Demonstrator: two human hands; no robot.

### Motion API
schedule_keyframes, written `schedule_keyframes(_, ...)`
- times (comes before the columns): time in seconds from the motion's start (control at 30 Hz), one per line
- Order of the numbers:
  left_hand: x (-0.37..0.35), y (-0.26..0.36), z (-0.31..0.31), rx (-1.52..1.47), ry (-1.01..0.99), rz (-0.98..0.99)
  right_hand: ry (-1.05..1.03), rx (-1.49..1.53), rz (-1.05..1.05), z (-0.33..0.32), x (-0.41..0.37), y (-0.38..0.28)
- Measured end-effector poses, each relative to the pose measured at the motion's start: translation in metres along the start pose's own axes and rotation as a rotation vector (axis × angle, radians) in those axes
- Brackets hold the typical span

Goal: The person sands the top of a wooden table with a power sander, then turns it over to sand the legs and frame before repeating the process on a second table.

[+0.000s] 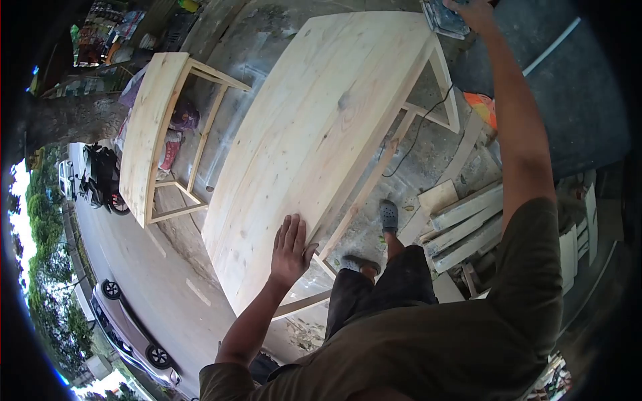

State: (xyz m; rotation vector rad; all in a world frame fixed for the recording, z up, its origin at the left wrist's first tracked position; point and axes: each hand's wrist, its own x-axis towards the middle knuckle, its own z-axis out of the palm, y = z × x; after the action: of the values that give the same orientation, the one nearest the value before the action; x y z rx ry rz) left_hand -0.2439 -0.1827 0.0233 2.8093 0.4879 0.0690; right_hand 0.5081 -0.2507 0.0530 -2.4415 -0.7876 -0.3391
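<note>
My left hand (291,255) lies flat on the near edge of a pale wooden tabletop (314,134), fingers stretched out and holding nothing. At the far right corner of the same tabletop, my right hand (473,13) is closed on a blue-grey boxy tool (444,19). The frame's top edge cuts off part of this hand and tool, so the tool's exact kind cannot be made out. Dark knots and grain lines mark the boards. Wooden legs and rails (384,164) show under the table.
A second wooden table (150,134) stands at the left. A black cord (418,137) hangs beneath the large table. Scrap boards (468,224) are piled at right, near my clog (388,216). Beyond are a motorcycle (100,177), a road (127,244) and a parked car (130,331).
</note>
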Motion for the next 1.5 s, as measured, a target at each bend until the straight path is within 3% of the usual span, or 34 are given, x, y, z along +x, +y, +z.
schedule_keyframes(0.07, -0.003, -0.006, 0.002, 0.144, -0.014, -0.051, -0.236, -0.030, -0.221, -0.001, 0.024, -0.011)
schedule_keyframes(0.1, -0.007, -0.008, 0.002, 0.184, -0.011, -0.093, -0.253, 0.016, -0.353, 0.005, 0.025, -0.027)
schedule_keyframes(0.23, -0.022, -0.016, -0.002, 0.168, 0.022, -0.399, -0.624, -0.128, -0.314, -0.046, -0.042, -0.182)
schedule_keyframes(0.33, -0.098, -0.041, 0.007, 0.139, 0.143, -0.497, -0.730, -0.161, -0.457, -0.010, -0.077, -0.235)
schedule_keyframes(0.43, -0.203, -0.072, -0.025, -0.065, 0.067, -0.667, -0.827, -0.231, -0.486, -0.026, -0.157, -0.320)
schedule_keyframes(0.5, -0.273, -0.120, -0.039, -0.517, -0.039, -0.740, -0.852, -0.238, -0.490, -0.040, -0.212, -0.362)
schedule_keyframes(0.53, -0.296, -0.133, -0.051, -0.520, -0.122, -0.827, -0.874, -0.234, -0.502, -0.044, -0.237, -0.380)
schedule_keyframes(0.6, -0.366, -0.204, 0.005, -0.092, -0.054, -1.020, -0.900, -0.243, -0.519, -0.053, -0.288, -0.423)
schedule_keyframes(0.7, -0.357, -0.204, -0.016, -0.413, -0.117, -1.323, -0.947, -0.232, -0.554, -0.075, -0.384, -0.480)
schedule_keyframes(0.73, -0.369, -0.218, 0.013, -0.260, 0.030, -1.208, -0.970, -0.170, -0.581, -0.082, -0.414, -0.494)
schedule_keyframes(0.8, -0.375, -0.223, 0.034, -0.258, 0.115, -1.272, -0.958, -0.066, -0.612, -0.095, -0.489, -0.520)
schedule_keyframes(0.83, -0.366, -0.202, 0.013, -0.295, 0.162, -1.334, -0.931, -0.002, -0.626, -0.110, -0.524, -0.535)
schedule_keyframes(0.93, -0.367, -0.206, 0.022, -0.345, 0.211, -1.338, -0.878, 0.176, -0.624, -0.146, -0.629, -0.554)
schedule_keyframes(1.03, -0.372, -0.222, 0.030, -0.327, 0.229, -1.269, -0.708, 0.347, -0.723, -0.148, -0.724, -0.533)
schedule_keyframes(1.1, -0.365, -0.230, 0.015, -0.316, 0.131, -1.257, -0.581, 0.428, -0.819, -0.118, -0.765, -0.486)
schedule_keyframes(1.17, -0.357, -0.242, 0.021, -0.354, 0.171, -1.382, -0.422, 0.532, -0.906, -0.079, -0.763, -0.454)
schedule_keyframes(1.27, -0.331, -0.232, -0.018, -0.231, 0.090, -1.390, -0.336, 0.583, -0.691, -0.055, -0.698, -0.429)
schedule_keyframes(1.33, -0.330, -0.244, -0.012, -0.290, 0.104, -1.472, -0.313, 0.552, -0.376, -0.047, -0.649, -0.421)
schedule_keyframes(1.5, -0.317, -0.246, -0.033, -0.313, 0.090, -1.526, -0.098, 0.471, -0.096, -0.020, -0.502, -0.372)
